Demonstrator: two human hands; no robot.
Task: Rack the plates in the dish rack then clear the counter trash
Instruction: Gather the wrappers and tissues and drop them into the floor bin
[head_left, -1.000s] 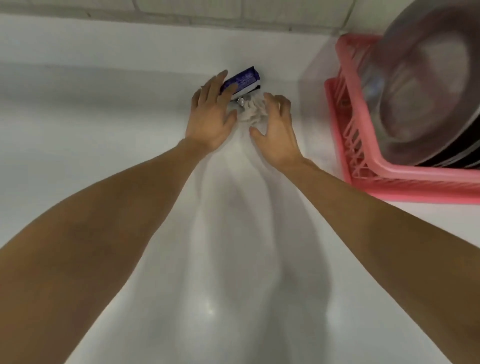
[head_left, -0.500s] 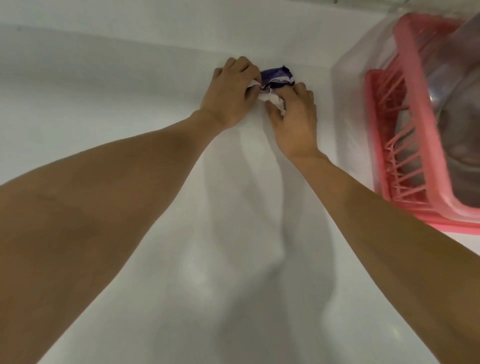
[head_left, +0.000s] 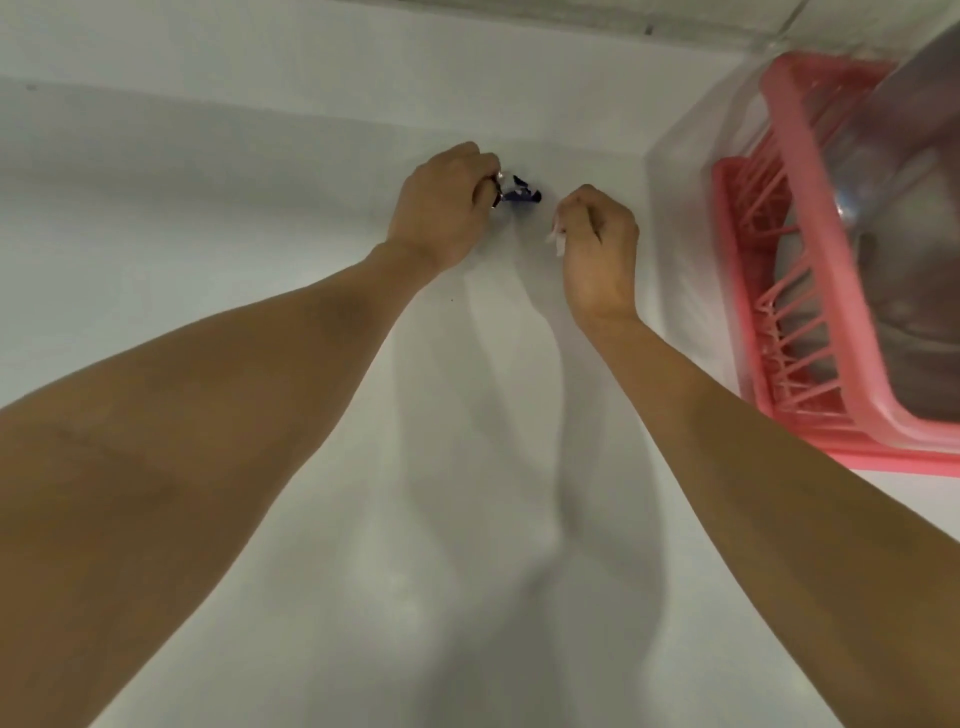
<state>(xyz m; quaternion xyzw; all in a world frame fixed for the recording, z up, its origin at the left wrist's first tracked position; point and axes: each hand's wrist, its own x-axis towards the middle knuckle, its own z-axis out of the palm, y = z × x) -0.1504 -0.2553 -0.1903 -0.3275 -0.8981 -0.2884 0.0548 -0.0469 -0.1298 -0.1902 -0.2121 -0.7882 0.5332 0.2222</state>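
Note:
My left hand grips a crumpled blue wrapper, whose dark blue and silver edge sticks out past the fingers. My right hand is curled round a wad of white tissue; only a small white corner shows by the thumb. Both hands are over the white counter, close to the back wall and a short gap apart. At the right stands the pink dish rack with metal plates leaning inside it.
The white wall rises right behind the hands. The rack sits on a clear drip tray against the right corner. My forearms cast shadows on the counter between them.
A second ago both hands lay open over the wrapper and tissue. They closed on them, and now the fists have drawn apart, each holding its piece.

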